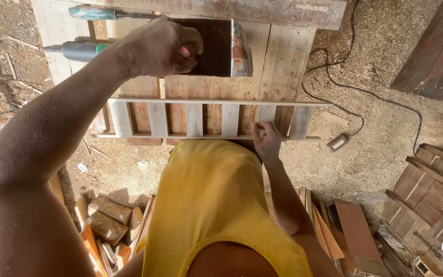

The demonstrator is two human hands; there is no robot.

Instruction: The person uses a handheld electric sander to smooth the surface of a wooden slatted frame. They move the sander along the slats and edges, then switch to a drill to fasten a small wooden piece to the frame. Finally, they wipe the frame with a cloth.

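Note:
A slatted wooden frame (pixel 196 119), like a short ladder with several pale cross slats, lies across the plank workbench (pixel 288 61) in front of my yellow shirt. My right hand (pixel 266 139) rests on its near rail, with the fingers pressing a slat towards the right end. My left hand (pixel 166 48) is raised close to the camera, its fingers curled tight at the edge of a dark open box (pixel 216 48) with a shiny side. I cannot make out anything held in those fingers.
Two green-handled tools (pixel 85 50) lie at the bench's far left. A black cable (pixel 355 90) runs over the sawdust floor to a small switch box (pixel 338 142). Wood offcuts (pixel 106 220) lie by my left side, and boards and panels (pixel 426 190) are stacked at right.

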